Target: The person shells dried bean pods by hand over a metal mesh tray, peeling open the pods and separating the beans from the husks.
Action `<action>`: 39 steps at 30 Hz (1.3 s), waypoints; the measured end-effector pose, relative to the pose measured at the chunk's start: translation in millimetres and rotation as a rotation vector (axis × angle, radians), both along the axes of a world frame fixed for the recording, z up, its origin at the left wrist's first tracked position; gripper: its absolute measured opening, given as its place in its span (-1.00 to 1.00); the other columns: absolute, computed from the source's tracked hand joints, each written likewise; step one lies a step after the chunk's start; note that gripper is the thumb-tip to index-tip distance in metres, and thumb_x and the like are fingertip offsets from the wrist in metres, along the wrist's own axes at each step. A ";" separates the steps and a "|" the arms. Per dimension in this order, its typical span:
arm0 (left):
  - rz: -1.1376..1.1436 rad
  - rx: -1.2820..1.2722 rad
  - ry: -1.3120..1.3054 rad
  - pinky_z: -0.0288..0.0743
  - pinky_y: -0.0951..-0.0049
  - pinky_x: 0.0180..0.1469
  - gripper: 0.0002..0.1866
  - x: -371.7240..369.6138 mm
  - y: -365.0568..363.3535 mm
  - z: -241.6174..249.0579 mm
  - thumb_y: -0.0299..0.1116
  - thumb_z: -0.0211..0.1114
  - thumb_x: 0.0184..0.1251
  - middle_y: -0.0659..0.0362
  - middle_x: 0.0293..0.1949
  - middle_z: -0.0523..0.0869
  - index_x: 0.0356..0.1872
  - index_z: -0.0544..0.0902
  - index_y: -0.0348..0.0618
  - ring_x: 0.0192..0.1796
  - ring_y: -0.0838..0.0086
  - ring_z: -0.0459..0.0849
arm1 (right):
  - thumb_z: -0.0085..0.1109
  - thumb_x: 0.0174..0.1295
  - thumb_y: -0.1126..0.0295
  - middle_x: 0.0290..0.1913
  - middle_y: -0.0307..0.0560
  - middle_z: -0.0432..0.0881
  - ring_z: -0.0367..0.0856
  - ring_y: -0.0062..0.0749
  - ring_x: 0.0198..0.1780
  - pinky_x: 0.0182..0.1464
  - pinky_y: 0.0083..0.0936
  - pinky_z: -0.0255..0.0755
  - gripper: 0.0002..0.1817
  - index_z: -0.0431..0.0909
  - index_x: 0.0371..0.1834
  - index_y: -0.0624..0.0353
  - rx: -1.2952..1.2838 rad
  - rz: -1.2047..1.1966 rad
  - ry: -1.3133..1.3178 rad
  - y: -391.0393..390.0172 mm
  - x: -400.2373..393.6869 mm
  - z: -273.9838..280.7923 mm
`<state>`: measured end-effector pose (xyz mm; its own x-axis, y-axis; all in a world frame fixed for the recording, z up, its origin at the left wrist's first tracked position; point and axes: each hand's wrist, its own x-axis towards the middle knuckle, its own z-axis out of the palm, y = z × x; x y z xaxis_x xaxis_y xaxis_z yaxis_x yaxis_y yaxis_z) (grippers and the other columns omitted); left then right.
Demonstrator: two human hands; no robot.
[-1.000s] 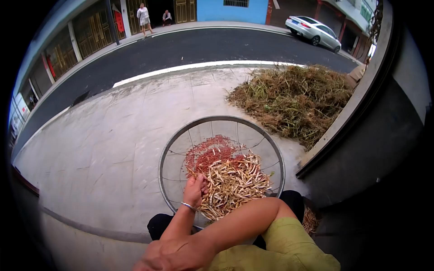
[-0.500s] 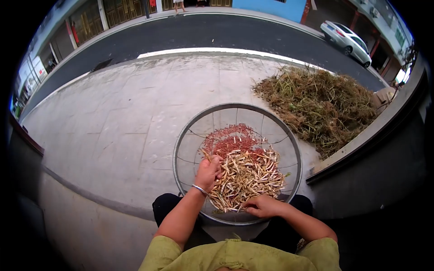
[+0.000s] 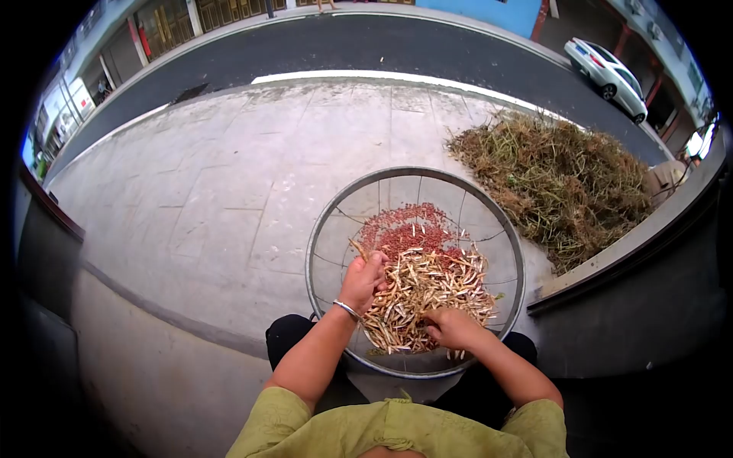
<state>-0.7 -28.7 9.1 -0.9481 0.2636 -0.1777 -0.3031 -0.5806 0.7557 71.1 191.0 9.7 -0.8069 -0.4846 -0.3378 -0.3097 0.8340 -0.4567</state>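
Observation:
A round metal-rimmed mesh sieve (image 3: 311, 263) rests across my knees. Dry tan pods (image 3: 427, 286) are heaped in its lower and right part, with small red beans (image 3: 408, 221) spread above them. My left hand (image 3: 364, 281), with a silver bangle at the wrist, is closed around a few pods whose tips stick out at the top, over the left edge of the heap. At the lower right of the heap, my right hand (image 3: 450, 327) touches the pods with its fingers curled; what they pinch is too small to tell.
A large pile of dried plants (image 3: 557, 183) lies on the pavement (image 3: 221, 191) at the right, beside a dark-sided ledge (image 3: 634, 237). Beyond runs a road (image 3: 328, 49) with a white car (image 3: 608, 76) at the upper right.
My right hand has moved up and slightly right, farther onto the pods. My left hand still holds its pods. The whole view has shifted a little, so the sieve appears farther right.

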 end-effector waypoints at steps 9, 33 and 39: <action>0.000 0.015 -0.008 0.19 0.65 -0.61 -0.81 -1.8 3.2 3.0 -0.24 0.01 0.40 0.41 -0.67 0.23 -0.32 0.44 -0.12 -0.67 0.72 0.17 | 0.30 -0.07 0.26 0.06 0.06 0.45 0.41 0.03 0.06 0.06 -0.26 0.36 -0.38 0.37 0.14 0.03 0.154 -0.144 0.399 7.8 -8.4 36.9; -0.077 -0.235 0.082 0.25 0.66 -0.55 -0.75 -2.5 11.9 -20.9 -0.20 -0.05 0.43 0.41 -0.65 0.26 -0.27 0.47 -0.15 -0.62 0.73 0.23 | 0.26 -0.03 0.31 -0.29 0.08 0.55 0.56 0.02 -0.32 -0.27 -0.19 0.46 -0.72 0.46 -0.28 0.17 -0.107 0.146 0.229 -43.9 -20.4 -25.7; -0.131 -0.409 0.099 0.34 0.71 -0.44 -0.72 -2.4 27.7 -28.4 -0.25 -0.08 0.44 0.37 -0.51 0.46 -0.22 0.57 -0.16 -0.50 0.73 0.38 | 0.24 -0.01 0.41 -0.39 0.10 0.57 0.56 -0.02 -0.34 -0.30 -0.27 0.44 -0.83 0.52 -0.36 0.21 -0.443 -0.205 0.236 -17.1 -44.5 -8.0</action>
